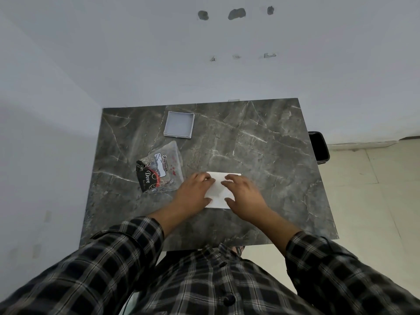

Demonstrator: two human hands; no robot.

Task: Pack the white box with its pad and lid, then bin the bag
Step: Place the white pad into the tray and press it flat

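A white box [220,189] lies flat near the table's front middle. My left hand [195,194] rests on its left side and my right hand [244,195] on its right side, fingers spread over the top and thumbs at the near edge. A shallow white tray-like box part [179,125], open side up, sits at the back left of the table. Between them lies a clear plastic bag [162,170] with a black printed card inside, just left of my left hand. No pad is visible apart from these.
The dark marble table [261,144] stands against a white wall. A black bin [319,147] sits on the floor past the table's right edge. Tiled floor shows on the right.
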